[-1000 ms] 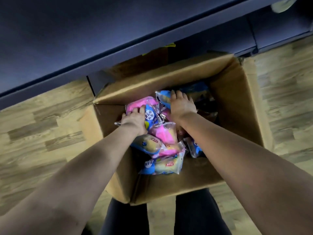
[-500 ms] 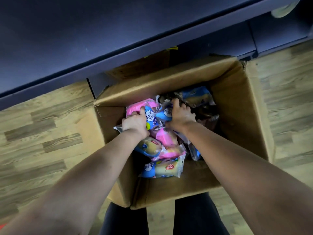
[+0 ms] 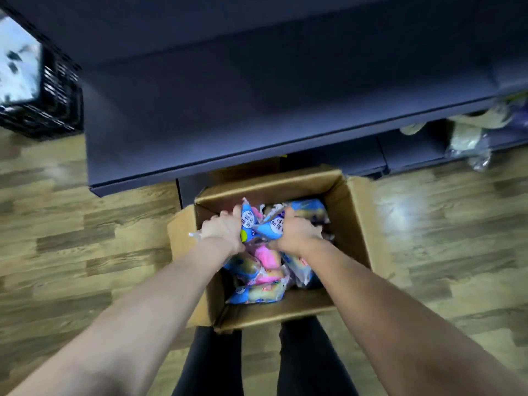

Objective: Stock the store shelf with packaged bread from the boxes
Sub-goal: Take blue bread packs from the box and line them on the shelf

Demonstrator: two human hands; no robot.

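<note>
An open cardboard box (image 3: 354,224) stands on the floor below the dark shelf (image 3: 228,115). Several bread packs in blue and pink wrappers (image 3: 263,292) lie inside it. Both my hands are down in the box. My left hand (image 3: 224,230) grips a blue pack with a white label (image 3: 248,221). My right hand (image 3: 297,232) grips another blue pack (image 3: 273,227) beside it. The two held packs touch in the middle, above a pink pack (image 3: 267,258).
The dark shelf board juts out over the box's far side. A black crate (image 3: 57,104) stands at the far left. Packaged goods (image 3: 468,138) lie on a lower shelf at the right. Wood-pattern floor surrounds the box; my legs are just behind it.
The view has pulled back and tilted up, so more shelf shows. Both hands have closed on blue packs and drawn them together; the right hand came off the far pack.
</note>
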